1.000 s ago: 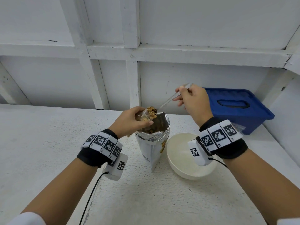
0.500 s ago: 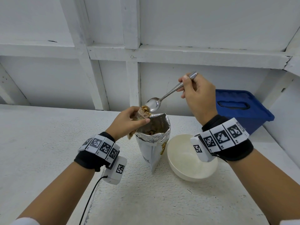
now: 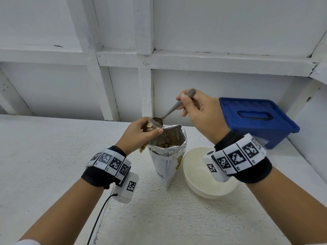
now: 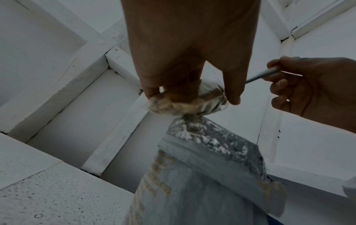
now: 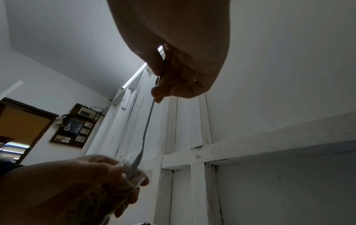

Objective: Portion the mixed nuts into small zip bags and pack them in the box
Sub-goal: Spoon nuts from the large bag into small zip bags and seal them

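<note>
The left hand (image 3: 141,132) grasps a small zip bag (image 4: 185,105) of nuts, fingers and thumb curled round its mouth, just above the near-left rim of the foil nut pouch (image 3: 168,151); the pouch stands upright and open near the middle of the white counter (image 3: 53,156), its long axis vertical, its mouth facing up; the right hand (image 3: 200,112) pinches the handle of a metal spoon (image 3: 169,110), whose long axis slants down and to the left, the bowl end dipping into the mouth of the zip bag; a cream bowl (image 3: 208,184) sits just right of the pouch, and a blue box (image 3: 256,121) with its lid on stands farther right against the wall, close to the counter's right edge; the broad left stretch of the counter lies open, while the white framed wall (image 3: 212,32) closes off the back; the left wrist view shows pale nuts pressed against the clear plastic, which the head view mostly hides behind the fingers; the right wrist view shows the spoon edge-on, running down from the right hand's grip into the bag.
</note>
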`<control>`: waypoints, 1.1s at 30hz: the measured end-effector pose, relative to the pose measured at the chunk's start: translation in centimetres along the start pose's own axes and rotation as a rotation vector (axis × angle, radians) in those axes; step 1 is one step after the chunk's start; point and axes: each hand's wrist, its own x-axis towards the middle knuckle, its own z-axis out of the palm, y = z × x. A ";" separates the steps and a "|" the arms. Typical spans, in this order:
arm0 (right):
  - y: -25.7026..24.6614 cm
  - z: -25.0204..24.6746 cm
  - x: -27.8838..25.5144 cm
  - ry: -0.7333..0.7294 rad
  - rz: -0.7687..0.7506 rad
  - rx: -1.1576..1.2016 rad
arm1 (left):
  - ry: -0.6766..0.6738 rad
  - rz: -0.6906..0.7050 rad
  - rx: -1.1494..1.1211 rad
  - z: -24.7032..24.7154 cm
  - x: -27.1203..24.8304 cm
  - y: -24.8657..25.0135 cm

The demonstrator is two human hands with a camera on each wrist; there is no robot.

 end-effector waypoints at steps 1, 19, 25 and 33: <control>-0.1 -0.2 0.1 0.026 -0.010 0.009 | 0.005 -0.003 -0.001 -0.1 0.0 -0.1; 5.6 1.4 -4.2 -0.049 0.508 -0.096 | 0.163 -0.003 -0.060 -0.9 -0.4 -0.4; 4.7 1.4 -3.9 -0.022 0.222 -0.501 | 0.243 -0.008 -0.091 -0.7 -0.4 0.2; 1.6 3.8 -4.3 -0.229 0.050 -0.581 | 0.294 -0.016 -0.275 0.5 -0.1 2.1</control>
